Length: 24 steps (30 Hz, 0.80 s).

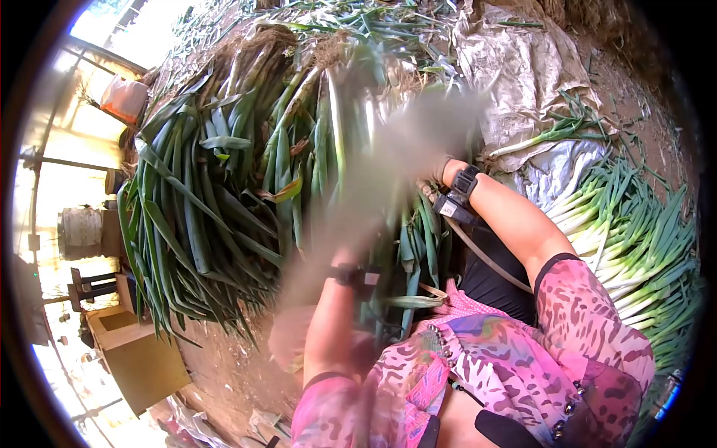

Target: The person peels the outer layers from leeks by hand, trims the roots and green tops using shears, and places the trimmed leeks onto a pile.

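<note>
My left hand (336, 231) is a greyish smear of motion in front of the heap of long green onions (198, 194). Its fingers cannot be made out. Higher up and to the right, my right hand (429, 138) is blurred too, over the right side of the same heap. Pale stalks (336, 119) with brown roots (332, 48) stand near both hands, but whether either hand grips one is hidden by the blur. Dark bands circle both wrists, and a thin hose (485, 257) runs below my right forearm.
Cleaned green onions (612, 246) lie piled at the right. A single one (523, 143) rests by crumpled sacking (515, 67). At the left are a wooden box (142, 358) and a pale drum (81, 231). Loose leaves litter the ground at the top.
</note>
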{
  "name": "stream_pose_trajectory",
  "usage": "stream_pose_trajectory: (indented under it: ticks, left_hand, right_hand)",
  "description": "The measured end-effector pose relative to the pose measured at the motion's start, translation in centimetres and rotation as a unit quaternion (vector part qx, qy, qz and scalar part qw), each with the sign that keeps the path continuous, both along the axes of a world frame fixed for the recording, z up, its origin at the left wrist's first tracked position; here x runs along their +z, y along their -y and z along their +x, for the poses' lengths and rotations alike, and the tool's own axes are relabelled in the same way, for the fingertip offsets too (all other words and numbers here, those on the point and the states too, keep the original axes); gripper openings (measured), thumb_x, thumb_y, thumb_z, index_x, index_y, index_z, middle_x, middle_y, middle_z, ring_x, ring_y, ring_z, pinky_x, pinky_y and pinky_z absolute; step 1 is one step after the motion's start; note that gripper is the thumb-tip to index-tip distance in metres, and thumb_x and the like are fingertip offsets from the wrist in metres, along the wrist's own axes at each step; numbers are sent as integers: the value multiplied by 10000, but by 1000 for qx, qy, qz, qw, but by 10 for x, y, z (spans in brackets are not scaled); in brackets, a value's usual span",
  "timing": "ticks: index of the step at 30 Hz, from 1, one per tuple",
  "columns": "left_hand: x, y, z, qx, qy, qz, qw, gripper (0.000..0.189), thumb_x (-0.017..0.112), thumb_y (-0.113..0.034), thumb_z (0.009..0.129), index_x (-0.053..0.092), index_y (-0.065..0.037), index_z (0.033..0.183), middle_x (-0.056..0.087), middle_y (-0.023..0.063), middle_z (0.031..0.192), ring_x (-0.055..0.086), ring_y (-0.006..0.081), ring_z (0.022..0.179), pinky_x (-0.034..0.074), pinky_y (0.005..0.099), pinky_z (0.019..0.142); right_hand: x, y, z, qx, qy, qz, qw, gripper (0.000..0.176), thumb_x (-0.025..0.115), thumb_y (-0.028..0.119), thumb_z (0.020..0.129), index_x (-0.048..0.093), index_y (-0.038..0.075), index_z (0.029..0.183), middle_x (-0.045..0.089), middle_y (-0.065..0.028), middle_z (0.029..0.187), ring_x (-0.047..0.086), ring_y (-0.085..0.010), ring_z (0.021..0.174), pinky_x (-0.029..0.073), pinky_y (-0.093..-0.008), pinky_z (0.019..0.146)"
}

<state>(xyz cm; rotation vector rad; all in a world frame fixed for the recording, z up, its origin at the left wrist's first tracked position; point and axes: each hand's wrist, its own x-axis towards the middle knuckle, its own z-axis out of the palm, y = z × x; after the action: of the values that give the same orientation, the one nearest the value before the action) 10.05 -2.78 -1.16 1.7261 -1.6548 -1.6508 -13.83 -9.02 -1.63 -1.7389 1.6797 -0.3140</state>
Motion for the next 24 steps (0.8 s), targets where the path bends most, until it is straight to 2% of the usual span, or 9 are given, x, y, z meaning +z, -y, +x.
stream_pose_trajectory:
  ticks: [2, 4, 5, 8, 11, 17, 20, 23, 24]
  left_hand:
    - [-13, -4, 10, -12, -34, -7, 999, 317, 661, -191, 823, 681, 26, 1054, 712, 79, 831, 657, 139, 709, 530, 293, 668]
    - [-23, -4, 15, -54, 25, -60, 996, 323, 664, -199, 829, 679, 27, 1059, 714, 81, 839, 661, 139, 718, 531, 292, 671]
    - [-26, -5, 15, -76, 54, -85, 992, 326, 666, -203, 831, 678, 27, 1062, 715, 81, 843, 662, 139, 723, 532, 292, 673]
    - [-23, -5, 10, -29, 61, 9, 998, 330, 665, -212, 833, 680, 23, 1065, 721, 87, 855, 670, 144, 743, 535, 298, 689]
    - [-11, -5, 5, -47, 108, -21, 993, 345, 664, -222, 834, 680, 23, 1078, 726, 94, 868, 680, 156, 768, 540, 307, 715]
    - [-20, -7, 8, -34, 101, -4, 994, 374, 664, -241, 832, 680, 24, 1095, 731, 115, 879, 696, 188, 792, 543, 323, 740]
    - [-21, -6, 7, -46, 111, -36, 992, 366, 654, -237, 835, 681, 25, 1089, 729, 119, 872, 699, 188, 794, 544, 325, 738]
    - [-6, -1, 4, -61, 117, 7, 991, 411, 677, -283, 840, 671, 28, 1108, 732, 154, 919, 709, 246, 843, 545, 361, 774]
    - [2, -3, 1, -43, 118, -40, 991, 438, 689, -308, 836, 668, 29, 1114, 729, 166, 936, 704, 275, 867, 542, 380, 790]
  right_hand:
    - [-3, 3, 2, 9, -13, -6, 1000, 490, 608, 410, 814, 697, 6, 1077, 712, -227, 854, 704, -377, 810, 544, -418, 809]
    - [-5, 5, 4, 23, -25, 33, 999, 517, 603, 416, 821, 684, 33, 1159, 716, -232, 889, 703, -382, 839, 542, -422, 834]
    - [-6, 6, 4, 24, -30, 33, 999, 514, 603, 415, 820, 685, 31, 1151, 716, -232, 888, 703, -382, 840, 542, -422, 833]
    - [-2, 16, 5, 20, -32, 34, 999, 503, 601, 412, 818, 689, 24, 1127, 715, -233, 883, 702, -383, 840, 542, -424, 830]
    - [1, 27, 8, 10, -36, 34, 999, 494, 600, 409, 816, 693, 17, 1103, 714, -234, 878, 702, -384, 841, 542, -426, 827]
    - [5, 41, 9, 7, -42, 40, 998, 479, 597, 404, 812, 700, 3, 1054, 712, -237, 868, 701, -385, 842, 541, -430, 822]
    - [4, 38, 10, 13, -34, 38, 999, 473, 596, 401, 810, 704, -4, 1030, 712, -238, 863, 701, -386, 843, 541, -432, 819]
    - [1, 26, 12, 23, -24, 36, 999, 468, 594, 398, 808, 708, -11, 1005, 711, -239, 858, 701, -387, 844, 540, -434, 816]
    - [-1, 21, 14, 28, -21, 37, 999, 466, 594, 397, 807, 709, -13, 997, 710, -239, 857, 701, -387, 844, 540, -434, 815]
